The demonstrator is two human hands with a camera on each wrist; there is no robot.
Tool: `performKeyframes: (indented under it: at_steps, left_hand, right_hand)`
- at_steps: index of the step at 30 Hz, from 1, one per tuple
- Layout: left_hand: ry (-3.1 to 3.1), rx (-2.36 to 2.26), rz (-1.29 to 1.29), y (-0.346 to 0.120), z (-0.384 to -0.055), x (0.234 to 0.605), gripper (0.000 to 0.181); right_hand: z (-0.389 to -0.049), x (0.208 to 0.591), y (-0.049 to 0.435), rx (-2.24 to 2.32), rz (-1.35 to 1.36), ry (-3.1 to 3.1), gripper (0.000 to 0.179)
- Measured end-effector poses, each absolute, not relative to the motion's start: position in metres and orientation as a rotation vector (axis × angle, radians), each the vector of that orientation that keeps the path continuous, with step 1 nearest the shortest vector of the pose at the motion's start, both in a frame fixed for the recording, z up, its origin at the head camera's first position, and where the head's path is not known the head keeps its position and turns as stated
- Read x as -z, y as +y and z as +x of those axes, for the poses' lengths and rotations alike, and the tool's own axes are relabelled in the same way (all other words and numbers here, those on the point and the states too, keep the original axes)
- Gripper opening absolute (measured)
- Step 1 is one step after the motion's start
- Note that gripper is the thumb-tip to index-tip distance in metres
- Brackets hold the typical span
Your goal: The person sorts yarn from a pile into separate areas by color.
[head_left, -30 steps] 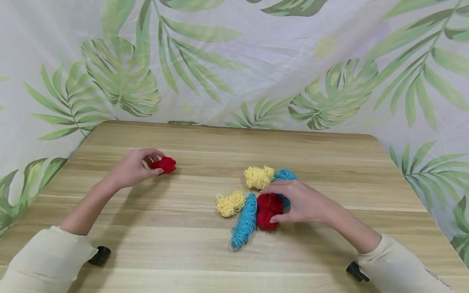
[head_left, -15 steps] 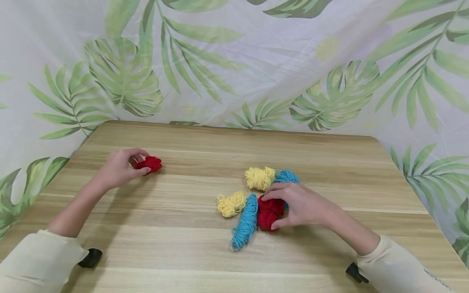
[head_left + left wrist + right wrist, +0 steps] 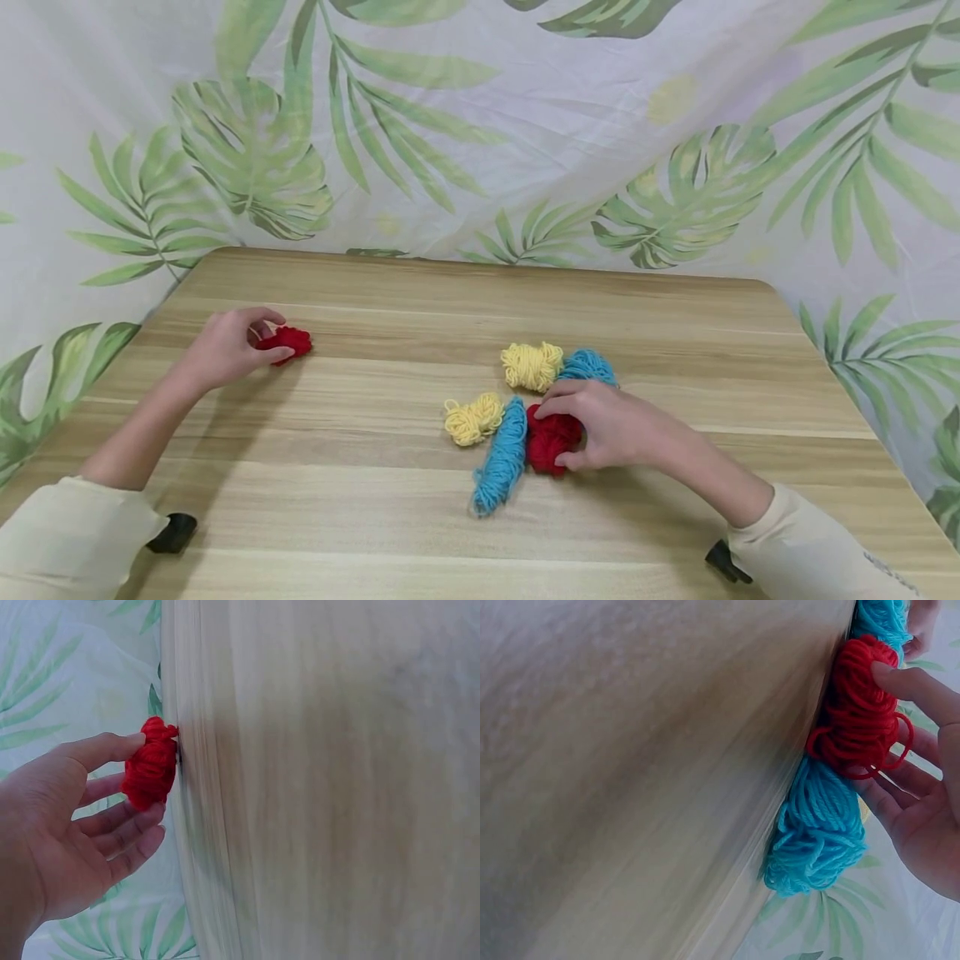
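At the table's left side my left hand [image 3: 225, 348] pinches a small red yarn bundle [image 3: 288, 344] between thumb and fingers. The left wrist view has this red yarn [image 3: 151, 765] near the table surface, the thumb on one side. Right of centre, my right hand [image 3: 611, 425] grips a larger red yarn bundle [image 3: 551, 442] by its ends. A long blue yarn bundle [image 3: 501, 458] lies just left of it. Another blue bundle [image 3: 588, 367] sits behind, partly hidden by my right hand. In the right wrist view, my thumb presses the red yarn [image 3: 859, 705].
Two yellow yarn bundles, a rear one [image 3: 532, 367] and a front one [image 3: 474, 418], lie beside the blue and red ones. The wooden table [image 3: 360, 500] ends at a leaf-print cloth [image 3: 480, 125] at the back. A dark wrist device [image 3: 174, 533] shows under the left sleeve.
My left hand has moved left with the small red yarn bundle, away from the other bundles. My right hand stays on its red bundle with only a slight shift.
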State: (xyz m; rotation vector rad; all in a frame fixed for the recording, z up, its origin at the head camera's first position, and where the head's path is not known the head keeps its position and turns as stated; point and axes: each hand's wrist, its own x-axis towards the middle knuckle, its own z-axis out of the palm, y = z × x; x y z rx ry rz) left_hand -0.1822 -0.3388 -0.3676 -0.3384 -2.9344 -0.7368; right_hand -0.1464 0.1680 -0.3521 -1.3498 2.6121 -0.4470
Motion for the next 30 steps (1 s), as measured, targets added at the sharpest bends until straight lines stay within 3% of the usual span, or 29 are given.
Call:
performKeyframes:
  at_steps: [18,26,30]
  left_hand:
    - [-2.997,0.657,-0.347,-0.3431,-0.1813,0.3676,0.043]
    - [-3.084,0.640,-0.324,-0.3462,-0.1805,0.3627,0.063]
    - [-3.072,0.617,-0.364,-0.3481,-0.1797,0.3614,0.062]
  right_hand:
    - [-0.1502,0.3555,0.1675,0.541,-1.407,2.565,0.034]
    - [-0.1515,0.3558,0.1683,0.600,-1.346,2.553,0.030]
    - [-0.1515,0.3552,0.1683,0.614,-1.313,2.541,0.027]
